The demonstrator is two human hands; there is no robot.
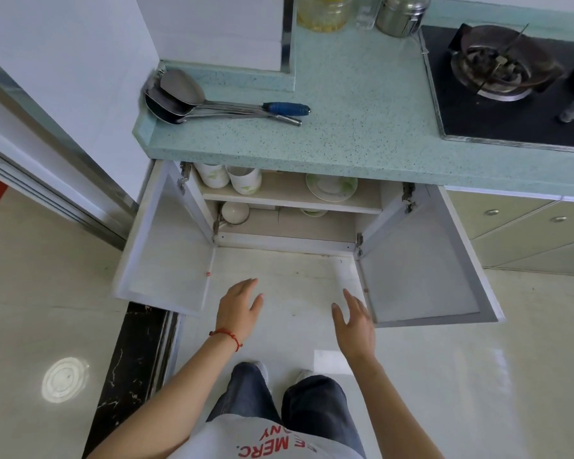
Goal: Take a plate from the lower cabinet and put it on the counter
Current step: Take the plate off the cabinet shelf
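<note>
The lower cabinet (pixel 289 223) stands with both doors swung wide. On its upper shelf lies a white plate with green marks (pixel 331 187), to the right of two white cups (pixel 227 177). The rim of another plate (pixel 314 212) shows on the lower shelf, mostly hidden by the shelf board. The speckled teal counter (pixel 345 127) runs above the cabinet. My left hand (pixel 239 308), with a red string at the wrist, and my right hand (pixel 355 321) hover empty over the floor in front of the cabinet, fingers spread, well short of the shelves.
Metal ladles and spatulas (pixel 212 102) lie on the counter's left part. A black gas hob (pixel 507 84) fills the right part, with jars (pixel 325 11) behind. A white bowl (pixel 235 212) sits on the lower shelf. Open left door (pixel 166 260) and right door (pixel 421 263) flank my hands.
</note>
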